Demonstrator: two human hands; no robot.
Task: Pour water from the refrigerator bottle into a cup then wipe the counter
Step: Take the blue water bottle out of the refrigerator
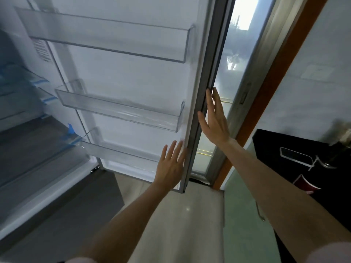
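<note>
The refrigerator door [133,76] stands open in front of me, its white inner side with three clear door bins [121,109] that hold nothing. My left hand [171,164] lies with straight fingers against the inner side of the door near its free edge. My right hand [214,118] rests flat with straight fingers on the door's grey outer edge [205,95]. No bottle and no cup shows in this view.
The refrigerator's interior [28,130] with shelves and blue tape is at the left. A glass door with an orange frame [269,88] stands behind the fridge door. A black counter [311,168] at the right carries a phone [295,153] and a red object [305,184]. Pale floor tiles lie below.
</note>
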